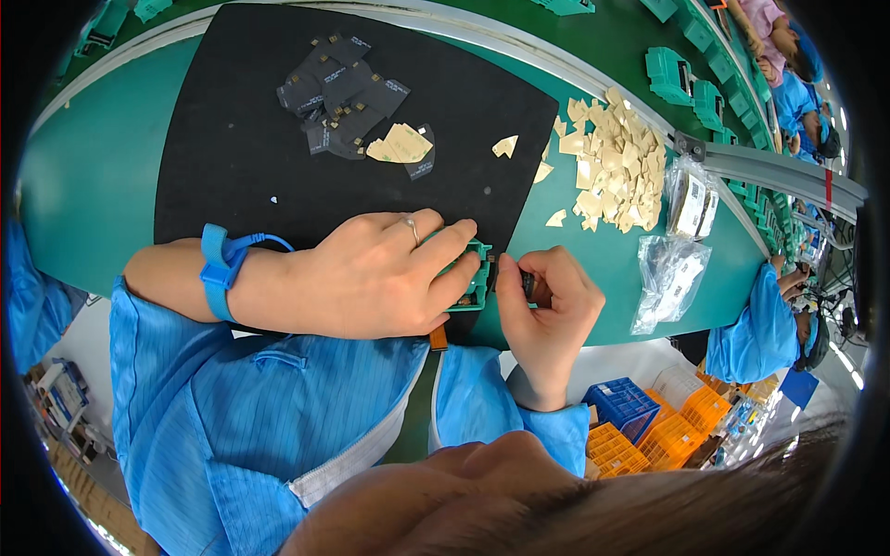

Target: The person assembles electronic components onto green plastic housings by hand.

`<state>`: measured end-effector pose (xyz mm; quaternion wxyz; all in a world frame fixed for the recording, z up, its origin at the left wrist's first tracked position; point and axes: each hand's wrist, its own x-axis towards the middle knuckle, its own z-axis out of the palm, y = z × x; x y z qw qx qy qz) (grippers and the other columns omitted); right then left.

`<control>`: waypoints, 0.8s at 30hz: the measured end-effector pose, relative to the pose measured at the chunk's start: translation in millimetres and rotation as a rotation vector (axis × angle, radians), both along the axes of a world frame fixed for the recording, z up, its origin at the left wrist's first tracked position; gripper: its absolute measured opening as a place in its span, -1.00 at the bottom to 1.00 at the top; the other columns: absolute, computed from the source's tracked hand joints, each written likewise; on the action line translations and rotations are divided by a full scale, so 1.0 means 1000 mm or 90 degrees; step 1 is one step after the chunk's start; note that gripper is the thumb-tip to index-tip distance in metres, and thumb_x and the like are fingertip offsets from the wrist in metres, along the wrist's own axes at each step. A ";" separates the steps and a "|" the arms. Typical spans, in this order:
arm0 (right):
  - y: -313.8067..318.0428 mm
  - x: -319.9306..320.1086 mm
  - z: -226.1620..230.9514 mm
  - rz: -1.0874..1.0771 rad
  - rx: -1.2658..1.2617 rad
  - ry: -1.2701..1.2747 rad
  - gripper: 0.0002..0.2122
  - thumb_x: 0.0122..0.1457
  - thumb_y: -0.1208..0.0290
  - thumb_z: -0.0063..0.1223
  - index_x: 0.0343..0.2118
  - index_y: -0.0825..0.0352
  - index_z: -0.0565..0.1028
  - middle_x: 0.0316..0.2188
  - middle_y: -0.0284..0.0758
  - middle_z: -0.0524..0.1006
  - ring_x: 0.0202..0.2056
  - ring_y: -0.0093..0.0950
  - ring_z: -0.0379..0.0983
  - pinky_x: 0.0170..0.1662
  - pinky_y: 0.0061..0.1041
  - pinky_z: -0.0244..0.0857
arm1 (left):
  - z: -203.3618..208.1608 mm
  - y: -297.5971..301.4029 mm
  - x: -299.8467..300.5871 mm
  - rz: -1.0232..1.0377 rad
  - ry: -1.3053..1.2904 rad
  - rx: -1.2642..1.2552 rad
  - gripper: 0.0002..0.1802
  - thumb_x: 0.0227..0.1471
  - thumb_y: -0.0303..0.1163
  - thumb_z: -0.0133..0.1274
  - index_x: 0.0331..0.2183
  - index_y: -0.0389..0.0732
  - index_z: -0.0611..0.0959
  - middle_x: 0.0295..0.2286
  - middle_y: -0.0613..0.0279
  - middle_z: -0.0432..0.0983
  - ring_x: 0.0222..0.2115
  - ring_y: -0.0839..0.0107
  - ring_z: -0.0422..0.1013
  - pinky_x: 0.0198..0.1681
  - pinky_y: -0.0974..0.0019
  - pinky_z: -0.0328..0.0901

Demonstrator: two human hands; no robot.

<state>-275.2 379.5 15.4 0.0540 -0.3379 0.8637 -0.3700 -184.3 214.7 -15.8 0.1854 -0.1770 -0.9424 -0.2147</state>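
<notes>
My left hand point(385, 273), with a ring and a blue wrist strap point(216, 273), lies over a small green plastic holder point(478, 301) at the mat's near edge. Its fingers curl round the holder and cover much of it. Just right of the holder, my right hand point(553, 301) is closed, thumb and fingers pinched on a small dark piece point(528, 285) that is mostly hidden. A short orange-brown strip point(438, 337) shows below the left fingers. Farther off on the black mat point(241, 157) lies a heap of dark flat labels point(338, 88), with a cream backing piece point(402, 144) beside it.
Cream paper scraps point(612, 167) are piled on the green table point(102, 176) to the right. Clear plastic bags point(669, 278) lie near them, by a metal bar point(788, 167). Green holders point(669, 74) stand beyond the table's edge. Orange crates point(672, 435) and a blue crate point(623, 408) stand low right.
</notes>
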 end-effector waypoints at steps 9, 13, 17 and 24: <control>-0.002 0.000 -0.002 0.011 0.013 -0.008 -0.84 -0.15 0.64 0.18 -0.65 0.35 0.39 -0.74 -0.38 0.31 -0.77 -0.60 0.17 -0.72 -0.61 -0.02 | -0.004 0.001 0.003 0.004 0.014 -0.022 -0.50 -0.41 -0.18 0.19 -0.35 -0.28 0.58 -0.22 -0.05 0.41 -0.31 0.23 0.42 -0.41 0.39 0.41; -0.002 0.000 -0.005 0.012 0.015 -0.008 -0.84 -0.15 0.64 0.18 -0.66 0.35 0.39 -0.74 -0.38 0.30 -0.77 -0.60 0.17 -0.72 -0.60 -0.02 | -0.005 0.002 0.003 0.012 0.014 -0.021 -0.51 -0.41 -0.17 0.20 -0.35 -0.26 0.58 -0.22 -0.04 0.41 -0.31 0.23 0.42 -0.41 0.39 0.42; -0.002 0.000 -0.005 0.011 0.022 -0.001 -0.85 -0.14 0.63 0.18 -0.66 0.35 0.39 -0.74 -0.37 0.31 -0.77 -0.59 0.18 -0.72 -0.60 -0.01 | -0.003 0.001 0.002 0.007 -0.010 -0.004 -0.49 -0.42 -0.17 0.21 -0.33 -0.25 0.59 -0.22 -0.01 0.40 -0.31 0.25 0.42 -0.41 0.39 0.42; -0.003 -0.003 -0.008 0.014 0.022 0.003 -0.85 -0.14 0.63 0.17 -0.65 0.36 0.39 -0.74 -0.37 0.31 -0.78 -0.57 0.18 -0.72 -0.59 -0.02 | -0.002 0.000 0.000 0.001 -0.034 -0.003 -0.46 -0.41 -0.16 0.21 -0.30 -0.26 0.59 -0.21 0.02 0.39 -0.30 0.26 0.41 -0.41 0.40 0.41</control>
